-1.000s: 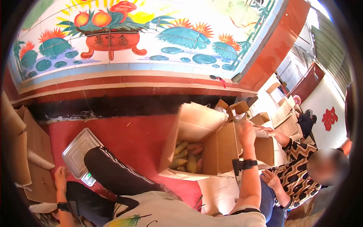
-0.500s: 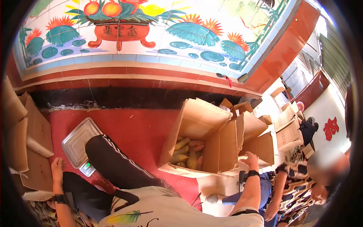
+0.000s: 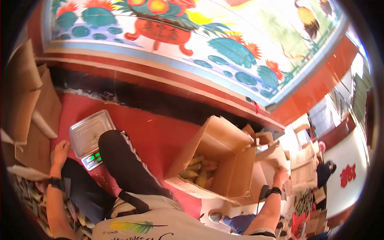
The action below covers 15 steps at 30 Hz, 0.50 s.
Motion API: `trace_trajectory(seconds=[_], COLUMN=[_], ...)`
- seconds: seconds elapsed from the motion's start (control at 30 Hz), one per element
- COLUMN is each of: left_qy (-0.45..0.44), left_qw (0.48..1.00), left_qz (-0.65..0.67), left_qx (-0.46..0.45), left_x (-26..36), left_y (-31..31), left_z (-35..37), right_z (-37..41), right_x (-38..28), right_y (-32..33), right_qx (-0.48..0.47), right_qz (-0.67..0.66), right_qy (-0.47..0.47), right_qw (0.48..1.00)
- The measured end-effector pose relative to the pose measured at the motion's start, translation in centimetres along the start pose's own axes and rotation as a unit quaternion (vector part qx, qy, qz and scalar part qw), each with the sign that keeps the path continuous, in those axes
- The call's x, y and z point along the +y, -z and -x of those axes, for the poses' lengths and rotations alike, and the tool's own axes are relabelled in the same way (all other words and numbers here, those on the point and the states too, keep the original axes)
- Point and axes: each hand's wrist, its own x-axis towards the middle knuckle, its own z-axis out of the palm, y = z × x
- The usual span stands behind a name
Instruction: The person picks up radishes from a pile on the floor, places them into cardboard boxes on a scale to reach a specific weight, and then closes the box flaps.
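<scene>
My right hand (image 3: pixel 281 177) is closed on a raised flap of an open cardboard box (image 3: pixel 244 188) on the floor to my right. Inside it lie several long yellowish and reddish pieces of produce (image 3: pixel 203 175) that look like sweet potatoes. My left hand (image 3: pixel 61 152), fingers curled, hangs beside my left knee with nothing visible in it. Close to it is a digital scale with a metal tray (image 3: pixel 92 134) and a lit green display (image 3: pixel 93 159).
Tall cardboard boxes (image 3: pixel 46 108) stand at the far left. Loose long produce (image 3: pixel 36 202) is heaped below them. More boxes (image 3: pixel 303 168) stand on the right, near a person in dark clothes (image 3: pixel 325 173). A painted tile wall (image 3: pixel 176 52) runs along the back.
The view has tilted and turned. My right hand has shifted outward along the box's flap. The co-worker close on my right has left the view. My left hand remains near the scale.
</scene>
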Motion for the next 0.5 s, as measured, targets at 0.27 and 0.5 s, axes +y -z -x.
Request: trace_trajectory(seconds=[0.27, 0.5], left_qy=[-0.042, -0.065], left_qw=[0.999, 0.995], left_qz=[-0.034, 0.08], left_qx=[0.01, 0.02], left_x=[-1.4, -1.2], left_y=[0.2, -1.8], left_z=[0.2, -0.8], right_z=[-12.5, -13.3], right_x=[1.9, -3.2], right_y=[8.9, 32.8], right_qx=[0.31, 0.513], right_qz=[0.111, 0.012], right_qy=[0.046, 0.154], right_qw=[0.943, 0.844])
